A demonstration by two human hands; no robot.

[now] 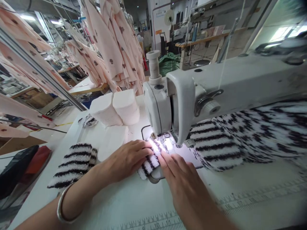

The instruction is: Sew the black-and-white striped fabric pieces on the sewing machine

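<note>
My left hand lies flat, fingers together, pressing a small black-and-white striped fuzzy fabric piece onto the sewing table just in front of the needle area. My right hand rests beside it with fingers stretched out, its fingertips on the same piece near the lit presser foot. The white sewing machine arches over both hands. A silver bangle circles my left wrist.
A larger striped fuzzy fabric lies under the machine arm at right. Another striped piece lies at left, near white fabric stacks. Pink garments hang behind. A printed ruler runs along the white table.
</note>
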